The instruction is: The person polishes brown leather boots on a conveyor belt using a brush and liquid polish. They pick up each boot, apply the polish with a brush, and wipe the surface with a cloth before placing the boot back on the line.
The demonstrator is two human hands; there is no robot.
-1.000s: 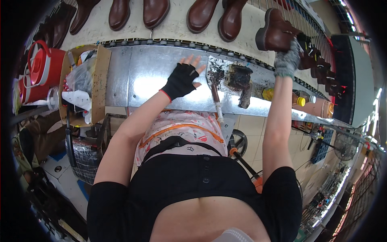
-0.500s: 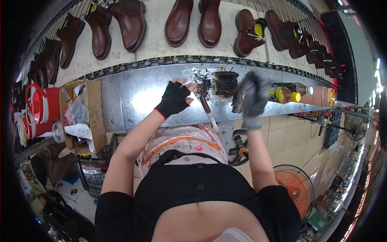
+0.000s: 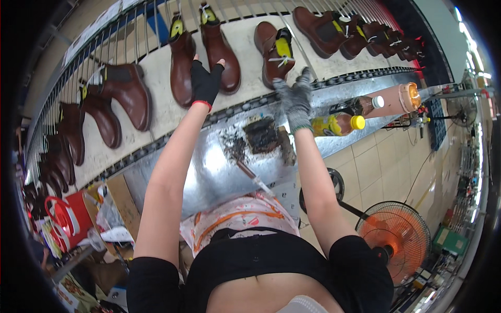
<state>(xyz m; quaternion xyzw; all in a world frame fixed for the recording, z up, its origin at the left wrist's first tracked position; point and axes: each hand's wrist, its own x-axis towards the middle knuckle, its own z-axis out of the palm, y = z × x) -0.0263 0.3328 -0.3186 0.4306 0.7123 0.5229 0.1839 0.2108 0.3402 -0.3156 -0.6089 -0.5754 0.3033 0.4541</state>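
**Both hands up at the boots on the belt**

Half a second ago both hands were down over the steel table, the gloved right one a blur near the dark block; a second ago the left lay flat on the metal. Now both arms are stretched forward onto the pale conveyor belt (image 3: 156, 112) beyond the table's edge. So the work has shifted from the table to the row of boots.

The left hand (image 3: 206, 78), in a black fingerless glove, rests between two upright brown boots, its fingers spread and touching the right-hand one, a brown boot (image 3: 219, 47) with a yellow tag at the top. It grips nothing that I can see. The right hand (image 3: 295, 96), in a grey knit glove, reaches at the toe of another brown boot (image 3: 274, 49) lying just ahead of it; its fingers look loosely open, though the glove hides whether they pinch the sole.

On the steel table (image 3: 219, 172) the dark, grimy block (image 3: 261, 135) sits untouched, with a thin brush (image 3: 250, 175) lying below it.

As for containers: two bottles lie on their sides at the table's right end. The yellow-capped bottle (image 3: 336, 124) holds an amber liquid; the white-capped bottle (image 3: 362, 106) holds something dark. A pinkish tumbler (image 3: 396, 99) lies beside them, contents unseen. A red bucket (image 3: 65, 219) stands low at the left, its inside hidden.
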